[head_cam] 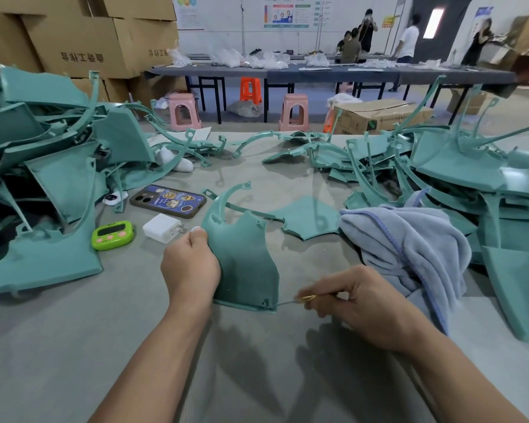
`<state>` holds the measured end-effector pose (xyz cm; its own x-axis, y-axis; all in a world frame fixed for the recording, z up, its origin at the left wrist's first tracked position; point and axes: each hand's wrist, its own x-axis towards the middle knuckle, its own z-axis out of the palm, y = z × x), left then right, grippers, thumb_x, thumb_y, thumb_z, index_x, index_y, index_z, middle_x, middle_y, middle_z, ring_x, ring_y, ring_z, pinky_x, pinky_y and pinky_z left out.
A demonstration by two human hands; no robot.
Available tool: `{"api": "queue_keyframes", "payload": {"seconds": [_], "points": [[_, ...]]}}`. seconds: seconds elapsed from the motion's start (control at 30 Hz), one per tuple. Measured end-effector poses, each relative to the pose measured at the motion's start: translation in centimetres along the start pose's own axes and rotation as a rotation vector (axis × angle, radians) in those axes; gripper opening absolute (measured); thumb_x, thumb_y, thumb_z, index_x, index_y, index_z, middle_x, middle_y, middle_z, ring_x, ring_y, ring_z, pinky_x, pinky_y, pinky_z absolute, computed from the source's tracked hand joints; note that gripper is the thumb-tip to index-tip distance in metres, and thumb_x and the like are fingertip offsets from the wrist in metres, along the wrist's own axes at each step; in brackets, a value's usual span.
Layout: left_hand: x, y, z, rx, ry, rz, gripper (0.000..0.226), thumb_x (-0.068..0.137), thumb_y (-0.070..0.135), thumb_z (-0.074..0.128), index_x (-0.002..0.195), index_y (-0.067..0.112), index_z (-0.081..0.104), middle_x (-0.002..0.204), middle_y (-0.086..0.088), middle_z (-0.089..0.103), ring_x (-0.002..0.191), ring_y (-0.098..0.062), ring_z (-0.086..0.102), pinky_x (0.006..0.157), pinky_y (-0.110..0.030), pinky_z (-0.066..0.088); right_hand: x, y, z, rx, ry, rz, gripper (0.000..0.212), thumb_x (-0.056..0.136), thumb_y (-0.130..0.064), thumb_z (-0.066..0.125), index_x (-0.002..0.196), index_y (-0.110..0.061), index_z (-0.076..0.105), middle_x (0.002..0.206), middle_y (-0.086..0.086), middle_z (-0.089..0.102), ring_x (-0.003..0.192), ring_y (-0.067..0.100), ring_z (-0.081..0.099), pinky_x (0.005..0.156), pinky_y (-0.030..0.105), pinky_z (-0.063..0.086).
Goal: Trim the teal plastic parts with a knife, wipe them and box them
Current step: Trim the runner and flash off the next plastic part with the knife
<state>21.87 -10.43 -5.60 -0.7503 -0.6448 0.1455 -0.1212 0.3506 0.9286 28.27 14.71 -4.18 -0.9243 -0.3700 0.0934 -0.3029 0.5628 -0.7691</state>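
Teal plastic keeps both hands busy. The left hand [190, 264] grips the left side of one teal part [245, 264] and stands it on its bottom edge, near the front middle of the tabletop [74, 346]. The right hand [358, 303] pinches a small knife [307, 298] with a yellow handle. Its thin blade touches the bottom right corner of the part. So I think this piece is being trimmed now. It is not wiped yet and not in a box. A blue-grey cloth [409, 239] lies crumpled just right of the hands, handy for wiping. A flat teal piece [306, 218] lies just behind the held part. A left heap [43, 184] and a right heap [471, 178] of teal parts fill both side edges, so lots of work looks left. I cannot tell which ones are trimmed. A phone [168, 201], a green timer [113, 235] and a white charger [162, 228] lie left of the part, near the left hand. Cardboard boxes [83, 41] stand past the far left corner, well apart from the hands.
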Motion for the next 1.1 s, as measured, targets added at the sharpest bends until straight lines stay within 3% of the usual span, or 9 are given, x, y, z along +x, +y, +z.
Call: {"api": "queue_keyframes", "payload": {"seconds": [0.1,0.2,0.27,0.37,0.47,0.6,0.7,0.97,1.1], "points": [[0.0,-0.1,0.1,-0.038,-0.001,-0.034,0.039,0.097,0.028,0.048,0.068,0.002,0.049,0.059,-0.004,0.047,0.058,-0.023,0.040,0.060,-0.041,0.032,0.3,0.2,0.4,-0.002,0.038,-0.009,0.022,0.096,-0.022,0.068,0.098,-0.040,0.080,0.076,-0.012,0.075,0.068,0.007,0.067,0.064,0.015,0.049],[-0.4,-0.1,0.5,-0.184,-0.080,-0.100,0.038,0.094,0.028,0.052,0.062,0.011,0.044,0.062,0.000,0.046,0.063,-0.023,0.039,0.059,-0.038,0.032,0.7,0.3,1.1,0.230,0.160,-0.018,0.017,0.098,-0.020,0.065,0.093,-0.026,0.081,0.080,0.000,0.076,0.070,0.024,0.070,0.069,0.045,0.057],[-0.9,0.2,0.6,-0.385,-0.244,-0.162,0.028,0.092,0.024,0.059,0.065,0.016,0.057,0.071,-0.002,0.062,0.068,-0.022,0.056,0.065,-0.035,0.044,0.9,0.6,1.4,0.297,0.214,-0.013,0.018,0.096,-0.022,0.063,0.090,-0.022,0.080,0.079,0.004,0.076,0.072,0.026,0.071,0.074,0.053,0.055],[-1.3,0.8,0.1,-0.588,-0.603,-0.242,0.010,0.090,0.010,0.065,0.096,0.014,0.072,0.100,-0.007,0.078,0.090,-0.023,0.075,0.079,-0.037,0.060,1.2,1.0,1.6,0.316,0.297,-0.002,0.025,0.098,-0.013,0.062,0.087,-0.026,0.081,0.071,0.003,0.076,0.066,0.015,0.068,0.067,0.034,0.052],[-1.4,1.2,-0.5,-0.716,-0.865,-0.367,0.040,0.077,0.010,0.067,0.117,0.005,0.071,0.113,-0.013,0.075,0.099,-0.026,0.075,0.073,-0.034,0.062,1.3,1.1,1.0,0.501,0.414,0.000,0.035,0.097,0.004,0.059,0.085,-0.019,0.082,0.070,0.009,0.074,0.059,0.014,0.067,0.060,0.017,0.048],[-1.4,1.6,-0.6,-0.806,-0.795,-0.408,0.031,0.085,0.007,0.062,0.115,0.003,0.070,0.113,-0.015,0.075,0.094,-0.025,0.076,0.074,-0.036,0.063,1.4,1.2,0.5,0.437,0.403,-0.003,0.025,0.097,0.004,0.060,0.087,-0.008,0.079,0.073,0.011,0.074,0.059,0.016,0.068,0.061,0.016,0.049],[-1.2,1.6,-0.8,-0.804,-0.730,-0.431,0.020,0.094,0.002,0.056,0.104,0.005,0.074,0.109,-0.016,0.076,0.089,-0.025,0.076,0.072,-0.035,0.064,1.2,1.1,0.6,0.291,0.376,0.018,0.023,0.097,-0.004,0.066,0.086,-0.019,0.079,0.073,0.000,0.075,0.062,0.011,0.069,0.059,0.012,0.046],[-1.0,1.9,-1.1,-0.783,-0.658,-0.492,0.030,0.096,0.003,0.055,0.124,0.003,0.066,0.117,-0.016,0.073,0.096,-0.028,0.073,0.077,-0.036,0.063,-0.2,1.0,-1.6,-0.069,0.116,0.009,0.026,0.094,-0.019,0.072,0.099,-0.043,0.080,0.076,-0.020,0.074,0.070,-0.002,0.067,0.064,0.008,0.047],[-1.1,1.8,-1.0,-0.753,-0.705,-0.445,0.022,0.095,0.003,0.055,0.109,0.007,0.072,0.111,-0.014,0.076,0.091,-0.025,0.075,0.080,-0.037,0.062,0.3,1.0,-0.9,0.103,0.410,-0.056,0.023,0.094,-0.015,0.071,0.088,-0.035,0.081,0.073,-0.008,0.074,0.065,0.006,0.066,0.065,0.017,0.051]]}}
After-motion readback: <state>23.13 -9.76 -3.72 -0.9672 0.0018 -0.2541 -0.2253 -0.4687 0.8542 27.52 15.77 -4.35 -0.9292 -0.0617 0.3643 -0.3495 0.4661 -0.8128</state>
